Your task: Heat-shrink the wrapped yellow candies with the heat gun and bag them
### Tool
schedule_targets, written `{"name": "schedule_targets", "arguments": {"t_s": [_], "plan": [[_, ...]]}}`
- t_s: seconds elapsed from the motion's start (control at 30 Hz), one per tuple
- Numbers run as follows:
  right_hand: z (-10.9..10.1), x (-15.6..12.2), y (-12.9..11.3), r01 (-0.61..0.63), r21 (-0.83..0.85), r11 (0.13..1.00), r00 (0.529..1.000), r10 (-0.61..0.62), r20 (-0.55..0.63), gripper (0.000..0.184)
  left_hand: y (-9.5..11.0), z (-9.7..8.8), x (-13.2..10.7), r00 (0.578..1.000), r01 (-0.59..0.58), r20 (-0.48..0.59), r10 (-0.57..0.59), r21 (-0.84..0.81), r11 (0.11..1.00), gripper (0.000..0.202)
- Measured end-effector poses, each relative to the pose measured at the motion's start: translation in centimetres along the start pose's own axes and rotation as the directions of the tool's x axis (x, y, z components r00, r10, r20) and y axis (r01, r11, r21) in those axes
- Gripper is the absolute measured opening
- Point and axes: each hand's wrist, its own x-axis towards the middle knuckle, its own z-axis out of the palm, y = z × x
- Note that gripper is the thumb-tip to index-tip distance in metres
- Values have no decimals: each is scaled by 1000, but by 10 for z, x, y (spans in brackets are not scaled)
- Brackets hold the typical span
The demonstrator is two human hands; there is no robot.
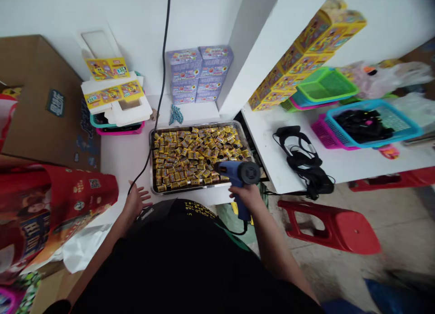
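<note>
the steel tray (200,124) of yellow sweets (193,155) sits within easy reach; the right hand (246,197) grips a blue heat gun (238,173) above it. the left hand (135,203) spreads wide just beside the tray

The print on the yellow-wrapped sweets (193,157) in the metal tray (204,123) is too small to read, the right hand (246,197) hides part of the grip of the blue heat gun (238,173), the left edge cuts off the red printed bag (50,205), and the stacked yellow boxes (306,51) blur toward their upper end.
</note>
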Motion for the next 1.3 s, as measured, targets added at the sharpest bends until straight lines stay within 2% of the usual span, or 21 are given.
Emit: {"name": "schedule_targets", "arguments": {"t_s": [0.07,0.13,0.2,0.27,0.33,0.5,0.63,0.77,0.93,1.07,1.23,1.3], "plan": [[-19,3,10,-36,-25,999,988,32,-149,16,-1,-1,0,1000,16,4,-16,0,1000,79],[-29,9,9,-50,-43,998,979,41,-198,18,-1,2,-1,1000,17,11,-17,3,1000,79],[-28,16,-2,-10,-29,1000,990,6,-142,20,1,5,-2,1000,5,14,-5,3,1000,79],[-16,25,-19,50,16,999,998,-50,-24,23,3,8,-3,1000,-17,12,17,4,1000,78],[-1,35,-34,106,42,993,993,-108,47,24,4,8,-5,999,-40,6,40,5,999,76],[24,57,-53,164,-48,985,986,-166,-31,16,0,-6,-8,999,-52,-14,52,-12,999,74],[28,62,-56,140,8,990,986,-140,88,18,-5,-17,-5,998,-52,-39,50,-48,998,73],[33,65,-60,182,-162,970,982,-189,-27,21,-7,-24,-2,997,-73,-47,69,-103,992,68],[36,68,-62,140,-72,988,987,-134,86,18,-7,-28,-3,997,-61,-56,55,-128,990,56],[38,67,-65,172,-181,968,985,-175,-1,14,-9,-29,-2,996,-69,-66,60,-133,989,60],[36,77,-69,143,-101,985,989,-137,62,13,-9,-26,-2,996,-76,-60,69,-133,988,66],[36,85,-72,160,-144,977,986,-164,-19,12,-9,-24,-2,996,-81,-58,74,-131,988,67]]}}
